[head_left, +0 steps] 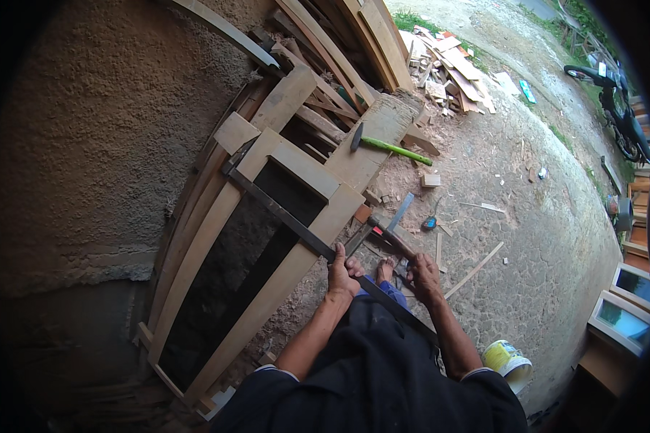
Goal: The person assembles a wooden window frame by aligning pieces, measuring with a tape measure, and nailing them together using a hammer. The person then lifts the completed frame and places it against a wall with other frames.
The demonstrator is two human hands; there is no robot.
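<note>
A long dark metal bar clamp [278,209] lies across a pale wooden frame [314,227]. My left hand [344,274] is closed round the clamp's bar, just off the frame's near-right side. In my right hand [424,276] is the wooden handle of a hammer [397,238]. Its dark head is beside a small reddish-brown wood block [362,213] at the frame's right edge. A second hammer [391,146], with a bright green handle, rests on a rough plank [375,123] beyond the frame.
Stacked boards [354,43] lean by the rough wall [115,137] on the left. On the ground are a blue tape measure [430,223], a metal rule [402,211], thin strips and a pile of offcuts [451,68]. A bucket [508,363] lies right; a motorcycle [617,108] stands farther off.
</note>
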